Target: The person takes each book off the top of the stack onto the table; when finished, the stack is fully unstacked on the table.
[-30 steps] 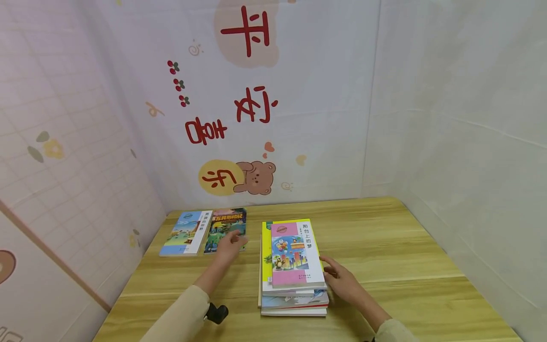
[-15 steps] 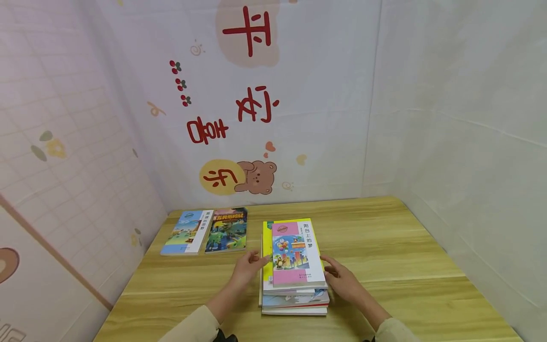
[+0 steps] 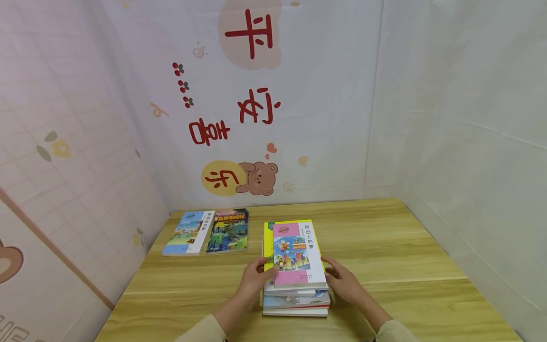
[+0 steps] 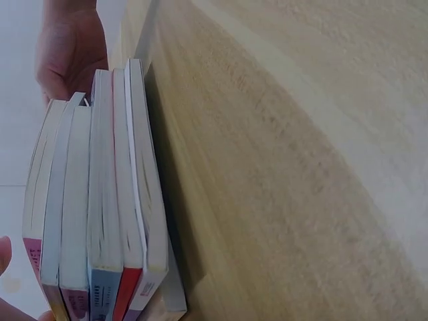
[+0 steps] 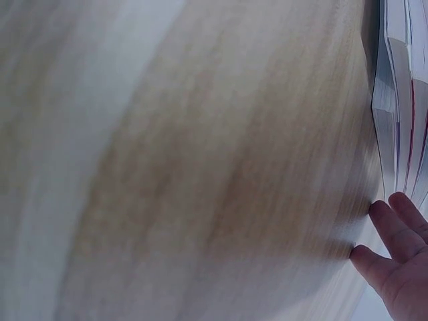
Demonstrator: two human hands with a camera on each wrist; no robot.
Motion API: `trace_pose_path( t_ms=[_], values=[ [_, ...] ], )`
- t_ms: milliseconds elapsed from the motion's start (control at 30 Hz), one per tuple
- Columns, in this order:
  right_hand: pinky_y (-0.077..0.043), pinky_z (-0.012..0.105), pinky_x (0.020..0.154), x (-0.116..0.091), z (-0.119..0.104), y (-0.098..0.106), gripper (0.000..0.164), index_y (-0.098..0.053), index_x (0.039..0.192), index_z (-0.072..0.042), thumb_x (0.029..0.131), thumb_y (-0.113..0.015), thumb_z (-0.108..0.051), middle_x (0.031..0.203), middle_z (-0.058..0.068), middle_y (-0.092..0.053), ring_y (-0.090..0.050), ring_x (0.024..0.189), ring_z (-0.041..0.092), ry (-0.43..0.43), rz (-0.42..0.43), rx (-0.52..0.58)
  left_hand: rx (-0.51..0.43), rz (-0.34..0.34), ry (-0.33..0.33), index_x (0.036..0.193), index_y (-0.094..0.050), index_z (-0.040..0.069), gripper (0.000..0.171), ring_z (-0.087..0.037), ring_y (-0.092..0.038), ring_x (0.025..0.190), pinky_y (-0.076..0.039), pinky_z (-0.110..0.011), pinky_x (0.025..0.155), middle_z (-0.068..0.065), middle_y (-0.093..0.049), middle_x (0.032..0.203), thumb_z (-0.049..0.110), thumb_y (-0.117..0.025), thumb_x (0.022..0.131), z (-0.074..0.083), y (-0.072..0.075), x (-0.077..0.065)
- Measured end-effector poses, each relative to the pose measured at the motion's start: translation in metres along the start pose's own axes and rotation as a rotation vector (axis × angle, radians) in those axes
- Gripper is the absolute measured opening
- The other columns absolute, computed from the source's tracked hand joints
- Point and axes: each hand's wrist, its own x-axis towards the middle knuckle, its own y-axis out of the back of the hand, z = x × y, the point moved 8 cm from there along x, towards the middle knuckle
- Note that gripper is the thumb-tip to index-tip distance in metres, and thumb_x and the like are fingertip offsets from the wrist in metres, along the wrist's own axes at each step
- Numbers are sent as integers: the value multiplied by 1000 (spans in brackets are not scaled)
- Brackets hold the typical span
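Observation:
A stack of several books stands on the table in the head view, with a pink-and-white book (image 3: pixel 295 254) on top and a yellow book (image 3: pixel 268 237) below it. My left hand (image 3: pixel 253 280) is at the stack's left side, its thumb over the edge of the pink-and-white book. In the left wrist view that thumb (image 4: pixel 4 255) shows apart from the cover, and much of the hand lies outside the frame. At the stack's right side is my right hand (image 3: pixel 344 284). In the right wrist view its fingers (image 5: pixel 394 231) extend toward the books' side, fingertips right by the lower books.
Two more books lie flat at the back left of the wooden table (image 3: pixel 384 256): a blue-and-white one (image 3: pixel 185 232) and a dark green illustrated one (image 3: pixel 228 230). A white printed curtain (image 3: pixel 325 118) hangs behind the table and along both sides.
My left hand has moved from the dark green book rightward to the left side of the stack. My right hand stays beside the stack, and the books have not visibly moved.

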Motion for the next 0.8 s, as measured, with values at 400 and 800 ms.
trace_pose_path(
  t_ms=[400,800],
  values=[
    [-46,57,96,0,0,1,46,-52,143,-9,98,-59,-7,123,24,-63,-60,114,40,2,6,7,-7,81,6,137,-54,-1,68,-35,-48,118,-40,-54,105,-19,-47,134,22,-84,81,-7,-7,-1],
    [-45,57,96,-1,0,0,45,-53,142,-9,97,-59,-7,121,23,-64,-61,113,39,-5,5,5,13,48,-19,139,-51,0,67,-32,-52,114,-46,-48,101,-18,-52,130,18,-82,83,-7,-4,2]
  ],
)
